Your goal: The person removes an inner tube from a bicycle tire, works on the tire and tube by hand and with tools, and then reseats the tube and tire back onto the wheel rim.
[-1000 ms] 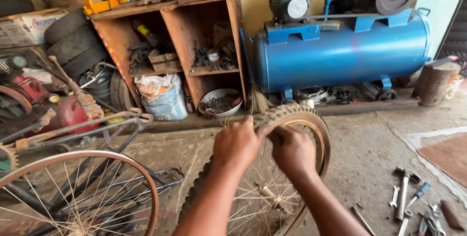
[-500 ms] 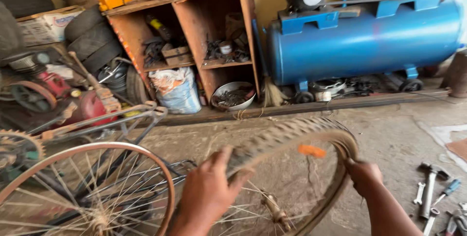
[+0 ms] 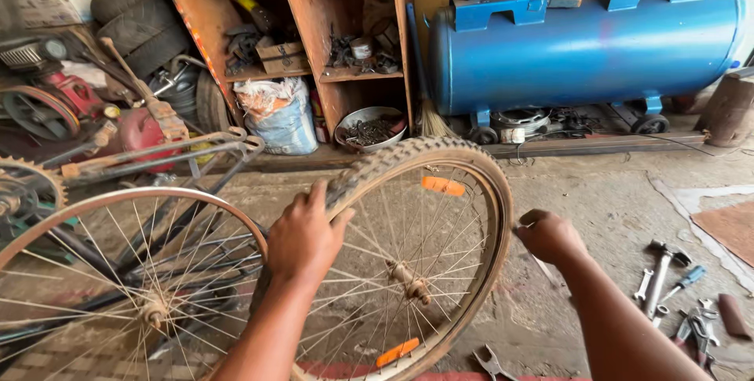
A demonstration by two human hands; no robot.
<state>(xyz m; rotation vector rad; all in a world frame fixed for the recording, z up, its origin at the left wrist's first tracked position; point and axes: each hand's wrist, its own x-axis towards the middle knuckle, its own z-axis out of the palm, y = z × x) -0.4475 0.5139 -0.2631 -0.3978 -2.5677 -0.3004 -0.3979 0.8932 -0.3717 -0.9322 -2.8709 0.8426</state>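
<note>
At the far left a red engine with a spoked flywheel [image 3: 47, 110] sits among stacked black tyres [image 3: 137, 16]. In front of it a bare silver spoked bicycle rim [image 3: 118, 200], still fixed in a grey bicycle frame [image 3: 157, 153], fills the lower left corner. Behind stands an orange-brown wooden shelf unit [image 3: 314, 4] crowded with metal parts, with a blue and white sack [image 3: 279, 118] and a round steel bowl of small parts [image 3: 369, 128] at its foot.

In the middle, a spoked bicycle wheel with a knobbly dusty tyre and orange reflectors [image 3: 428, 259] stands upright on the concrete floor [image 3: 613, 208]. The left hand [image 3: 305, 239] is clamped over the tyre's upper left edge, fingers curled across the tread. The right hand [image 3: 550, 236] is closed at the wheel's right edge, touching the rim; what it grips, if anything, cannot be made out. The two hands are well apart, one on each side of the wheel.

Behind is a large blue cylindrical compressor tank [image 3: 589, 47]. At the lower right, spanners and hammers [image 3: 667, 279] lie scattered on the floor.
</note>
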